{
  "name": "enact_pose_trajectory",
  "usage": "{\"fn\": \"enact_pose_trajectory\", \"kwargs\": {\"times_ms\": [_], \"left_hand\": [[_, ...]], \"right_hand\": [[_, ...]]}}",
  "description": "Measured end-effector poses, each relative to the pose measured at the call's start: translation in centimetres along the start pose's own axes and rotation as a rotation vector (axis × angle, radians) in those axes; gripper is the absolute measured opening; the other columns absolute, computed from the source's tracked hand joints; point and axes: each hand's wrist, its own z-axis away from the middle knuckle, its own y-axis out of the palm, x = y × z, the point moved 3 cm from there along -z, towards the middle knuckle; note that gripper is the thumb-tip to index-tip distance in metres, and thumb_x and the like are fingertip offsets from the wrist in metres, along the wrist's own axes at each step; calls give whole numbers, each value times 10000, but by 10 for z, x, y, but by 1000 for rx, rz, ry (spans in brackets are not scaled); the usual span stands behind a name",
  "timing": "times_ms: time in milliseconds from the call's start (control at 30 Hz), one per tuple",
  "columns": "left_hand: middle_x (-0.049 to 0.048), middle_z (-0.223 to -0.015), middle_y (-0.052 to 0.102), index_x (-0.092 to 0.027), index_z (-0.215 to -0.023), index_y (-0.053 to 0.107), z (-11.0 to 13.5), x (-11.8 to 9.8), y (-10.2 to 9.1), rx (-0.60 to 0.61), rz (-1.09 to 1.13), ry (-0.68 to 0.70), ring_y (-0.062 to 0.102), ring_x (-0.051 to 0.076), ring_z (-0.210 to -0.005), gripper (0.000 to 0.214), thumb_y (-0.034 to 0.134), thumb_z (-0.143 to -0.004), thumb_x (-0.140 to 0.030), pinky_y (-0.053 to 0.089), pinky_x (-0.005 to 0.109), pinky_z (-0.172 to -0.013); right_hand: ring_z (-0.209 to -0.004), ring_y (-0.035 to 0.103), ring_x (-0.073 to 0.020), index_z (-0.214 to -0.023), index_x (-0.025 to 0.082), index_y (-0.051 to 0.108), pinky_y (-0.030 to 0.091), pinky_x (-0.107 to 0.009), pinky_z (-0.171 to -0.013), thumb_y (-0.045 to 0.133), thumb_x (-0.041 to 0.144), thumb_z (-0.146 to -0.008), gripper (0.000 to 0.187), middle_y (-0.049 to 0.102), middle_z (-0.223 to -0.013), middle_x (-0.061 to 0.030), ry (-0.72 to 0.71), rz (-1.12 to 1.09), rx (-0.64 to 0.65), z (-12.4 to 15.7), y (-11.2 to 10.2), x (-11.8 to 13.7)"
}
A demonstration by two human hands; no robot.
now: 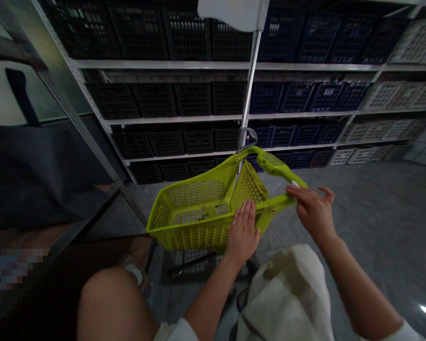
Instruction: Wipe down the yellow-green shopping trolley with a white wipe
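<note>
A lime-green plastic shopping cart basket stands in front of me, empty as far as I can see. My left hand rests on its near rim with the fingers together and laid over the edge. My right hand is on the cart's green handle, fingers curled over the bar with the thumb apart. A pale cloth bag hangs below my arms. My bare knee shows at the lower left.
Metal shelving filled with black, blue and white plastic crates spans the background. A slanted metal frame stands at left. A steel pole rises behind the cart. Grey tiled floor spreads to the right.
</note>
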Motion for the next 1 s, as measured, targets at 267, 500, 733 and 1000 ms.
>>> {"fn": "enact_pose_trajectory", "kwargs": {"times_ms": [267,500,733,1000], "left_hand": [[161,-1597,329,-67,-1545,169,-4,5,7,-36,19,27,268,255,-1498,739,503,-922,-286,345,442,-1196],[172,-1569,375,-118,-1544,157,-3,20,4,-66,140,8,288,269,-1490,762,491,-955,-467,334,496,-1194],[152,-1497,468,-162,-1464,323,-7,57,-1,-103,236,-65,347,238,-1460,534,379,-1007,-432,302,501,-1202],[107,-1290,638,-188,-1233,583,-15,131,-14,-103,329,-254,537,192,-1292,485,204,-1037,-419,390,422,-1148]], "right_hand": [[-1090,674,-234,-1113,213,688,407,-436,-935,426,55,-828,418,736,-1170,-74,-162,-107,97,-13,0,-55],[-991,653,-243,-1025,191,685,464,-417,-899,458,44,-824,337,746,-1030,-79,-148,-135,26,-12,-5,-23],[-962,611,-258,-1036,165,672,459,-414,-862,489,41,-824,306,733,-1011,-79,-123,-96,28,-12,-8,23],[-951,598,-264,-1040,163,674,436,-413,-865,528,55,-827,280,731,-1015,-87,-183,-161,117,-24,-4,102]]}}
